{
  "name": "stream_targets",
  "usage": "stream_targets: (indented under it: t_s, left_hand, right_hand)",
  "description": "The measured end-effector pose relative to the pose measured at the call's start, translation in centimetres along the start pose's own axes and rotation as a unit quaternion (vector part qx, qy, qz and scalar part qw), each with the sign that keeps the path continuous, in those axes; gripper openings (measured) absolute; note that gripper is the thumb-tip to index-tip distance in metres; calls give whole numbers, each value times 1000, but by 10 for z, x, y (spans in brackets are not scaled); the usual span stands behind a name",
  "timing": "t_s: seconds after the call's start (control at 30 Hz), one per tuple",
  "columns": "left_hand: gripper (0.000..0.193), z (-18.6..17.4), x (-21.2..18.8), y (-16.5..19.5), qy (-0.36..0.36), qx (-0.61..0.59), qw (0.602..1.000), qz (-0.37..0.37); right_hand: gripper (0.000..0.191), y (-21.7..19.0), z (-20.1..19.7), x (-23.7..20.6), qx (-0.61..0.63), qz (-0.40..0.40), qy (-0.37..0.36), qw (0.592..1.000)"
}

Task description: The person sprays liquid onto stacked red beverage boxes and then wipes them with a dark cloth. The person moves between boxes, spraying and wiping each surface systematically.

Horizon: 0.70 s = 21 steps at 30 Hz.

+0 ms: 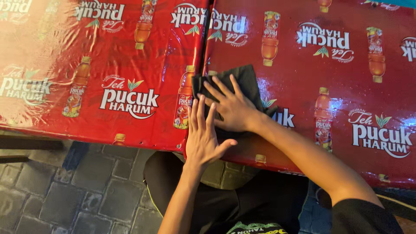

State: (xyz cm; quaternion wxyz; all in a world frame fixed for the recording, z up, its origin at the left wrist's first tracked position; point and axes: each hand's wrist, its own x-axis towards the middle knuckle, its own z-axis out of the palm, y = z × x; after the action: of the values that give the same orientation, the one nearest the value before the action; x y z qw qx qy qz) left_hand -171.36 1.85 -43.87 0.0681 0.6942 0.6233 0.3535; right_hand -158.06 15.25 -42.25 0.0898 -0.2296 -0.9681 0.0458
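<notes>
A dark grey cloth (pixel 243 79) lies on the glossy red table top (pixel 299 73), near its front left corner. My right hand (pixel 232 109) presses flat on the cloth with its fingers spread, the arm reaching in from the lower right. My left hand (pixel 202 135) lies flat beside it at the table's front edge, fingers together and pointing away, thumb out to the right. It holds nothing, and its fingertips touch the cloth's near left corner. Part of the cloth is hidden under my right hand.
A second red table (pixel 56 99) with the same printed plastic cover stands to the left, with a narrow gap (pixel 206 39) between the two. Grey paving stones (pixel 65 190) show below the edge. My dark clothes (pixel 260 203) fill the bottom middle.
</notes>
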Motion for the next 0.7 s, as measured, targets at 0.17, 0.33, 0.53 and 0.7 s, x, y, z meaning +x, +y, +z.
stream_targets:
  t_s: [0.17, 0.33, 0.53, 0.7]
  left_hand:
    - [115, -7, 3, 6, -15, 16, 1000, -4]
    - [117, -10, 9, 6, -13, 20, 1000, 5]
    - [111, -6, 8, -1, 44, -43, 998, -15]
    - [106, -6, 2, -2, 54, -80, 995, -27]
  right_hand:
    - [79, -3, -12, -1, 13, -11, 12, 1000]
    - [78, -3, -12, 1, 6, -4, 27, 1000]
    - [79, -9, -16, 4, 30, 21, 14, 999]
    - [81, -24, -12, -37, 12, -52, -33, 998]
